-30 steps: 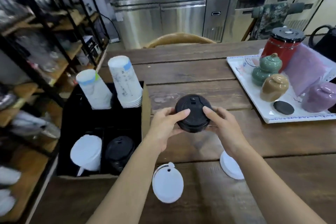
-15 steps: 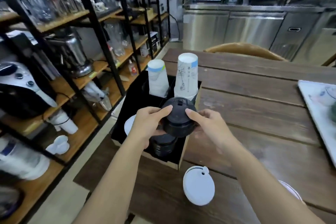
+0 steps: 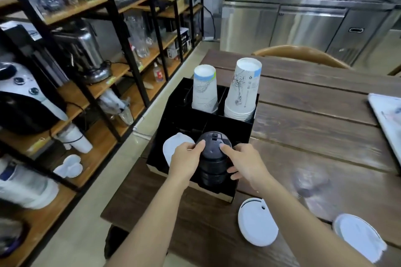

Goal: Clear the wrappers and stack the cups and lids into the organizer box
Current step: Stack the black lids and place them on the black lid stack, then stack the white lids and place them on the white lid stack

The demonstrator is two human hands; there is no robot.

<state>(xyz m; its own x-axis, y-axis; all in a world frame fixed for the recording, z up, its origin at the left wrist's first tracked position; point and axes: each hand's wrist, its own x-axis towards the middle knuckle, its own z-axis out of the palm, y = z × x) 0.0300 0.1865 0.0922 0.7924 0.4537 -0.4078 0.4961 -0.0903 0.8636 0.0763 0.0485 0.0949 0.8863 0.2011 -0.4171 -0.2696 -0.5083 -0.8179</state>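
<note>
A black organizer box [image 3: 230, 124] sits at the table's left edge. Two stacks of white paper cups, upside down, stand in its far compartments, a short one [image 3: 204, 89] and a taller one [image 3: 242, 90]. White lids [image 3: 173, 147] fill the near left compartment. My left hand [image 3: 186, 159] and my right hand [image 3: 245, 161] hold a stack of black lids [image 3: 213, 154] from both sides, set down on more black lids in the near right compartment. Two white lids lie on the table near me, one [image 3: 257, 223] beside the other [image 3: 358, 238].
A wooden table [image 3: 314, 136] carries a white tray [image 3: 388, 119] at its right edge. A black shelf rack [image 3: 121, 34] with glassware and appliances stands at the left. A wooden chair back [image 3: 299, 55] and steel cabinets [image 3: 303, 26] lie beyond the table.
Both hands carried the stack of black lids left from mid-table and lowered it into the box's near right compartment. My view swung left toward the shelves.
</note>
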